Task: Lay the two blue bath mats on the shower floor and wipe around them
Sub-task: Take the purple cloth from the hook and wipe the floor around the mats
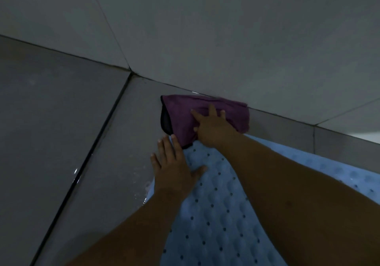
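Observation:
A light blue bath mat [213, 210] with rows of small holes lies on the grey tiled shower floor [115, 142], running from the bottom edge up toward the wall. My left hand [174, 167] lies flat with fingers spread on the mat's far left corner, partly on the tile. A folded purple cloth [185, 113] with a dark edge sits on the floor against the base of the wall, just past the mat's end. My right hand [213, 125] presses down on the cloth with fingers spread. More blue mat [333, 167] shows to the right of my right forearm; whether it is a second mat I cannot tell.
The pale tiled wall [226, 39] meets the floor along a diagonal line right behind the cloth. A dark grout line [98, 142] runs across the floor on the left. Water drops glisten on the tile [141, 185] beside the mat's left edge.

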